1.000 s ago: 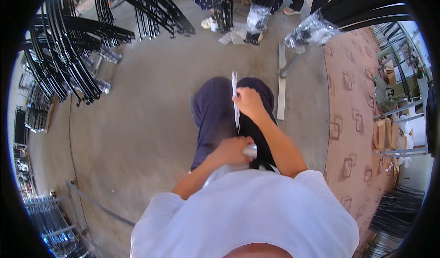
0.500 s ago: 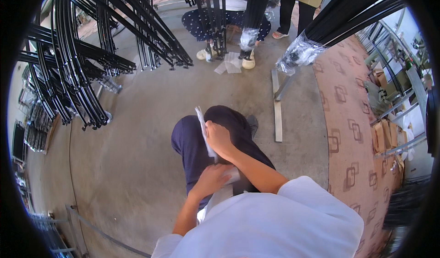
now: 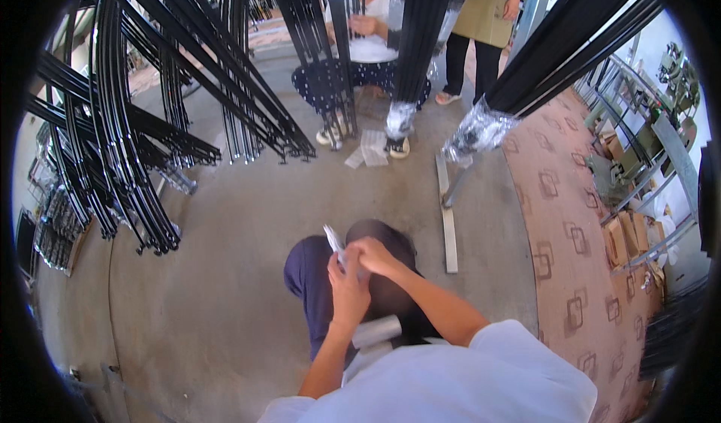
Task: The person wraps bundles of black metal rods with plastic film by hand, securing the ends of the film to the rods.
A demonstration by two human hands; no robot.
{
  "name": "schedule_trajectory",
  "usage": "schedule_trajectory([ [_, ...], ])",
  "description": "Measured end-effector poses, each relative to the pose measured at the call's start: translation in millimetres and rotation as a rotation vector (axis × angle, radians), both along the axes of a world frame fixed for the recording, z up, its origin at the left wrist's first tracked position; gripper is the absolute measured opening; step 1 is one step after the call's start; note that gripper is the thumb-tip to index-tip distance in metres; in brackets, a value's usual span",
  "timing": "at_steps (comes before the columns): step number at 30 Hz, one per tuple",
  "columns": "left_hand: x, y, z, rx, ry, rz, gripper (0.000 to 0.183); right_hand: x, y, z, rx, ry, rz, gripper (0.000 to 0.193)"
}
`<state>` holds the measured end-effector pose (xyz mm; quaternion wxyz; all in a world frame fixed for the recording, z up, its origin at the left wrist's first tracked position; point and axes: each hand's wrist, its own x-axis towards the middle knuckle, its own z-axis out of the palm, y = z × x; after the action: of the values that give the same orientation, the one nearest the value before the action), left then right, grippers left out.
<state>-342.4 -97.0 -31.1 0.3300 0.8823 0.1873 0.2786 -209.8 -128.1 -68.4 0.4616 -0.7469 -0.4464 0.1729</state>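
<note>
A thin bundle of whitish plastic sheets [image 3: 333, 239] stands upright above my knees, its top end sticking up past my fingers. My left hand [image 3: 349, 291] is closed round its lower part. Against it, my right hand [image 3: 371, 255] pinches the same bundle, with the fingers slightly blurred and partly hidden. On my lap, below the hands, rests a roll of clear plastic [image 3: 377, 331], untouched by either hand.
Bundles of long black rods [image 3: 135, 152] hang at the left. More rods [image 3: 420, 47], ends wrapped in clear plastic [image 3: 481, 130], hang ahead and right. Beyond, one person [image 3: 368, 28] sits and another [image 3: 481, 17] stands. Plastic sheets [image 3: 368, 149] and a metal bar [image 3: 448, 235] lie on the floor.
My left hand has left the roll on my lap and moved up to the plastic bundle beside my right hand. The roll now shows uncovered. The whole view has tilted upward.
</note>
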Motion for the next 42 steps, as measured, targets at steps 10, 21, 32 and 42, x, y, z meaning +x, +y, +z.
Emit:
schedule_trajectory([
  [10, 6, -14, -32, 0.029, 0.123, -0.027, 0.054, 56, -27, 100, 0.325, 0.196, -0.079, 0.010],
  [21, 148, 159, 126, -0.070, -0.328, -0.004, 0.037, 183, 53, 109, -0.316, -0.475, -0.185, 0.015],
  [32, 320, 239, 79, -0.403, -0.203, -0.364, 0.014, 235, 121, 116, 0.018, -0.092, -0.507, 0.049],
  [42, 295, 252, 94, -0.295, -0.144, -0.417, 0.010, 276, 114, 106, 0.195, -0.054, -0.223, 0.032],
])
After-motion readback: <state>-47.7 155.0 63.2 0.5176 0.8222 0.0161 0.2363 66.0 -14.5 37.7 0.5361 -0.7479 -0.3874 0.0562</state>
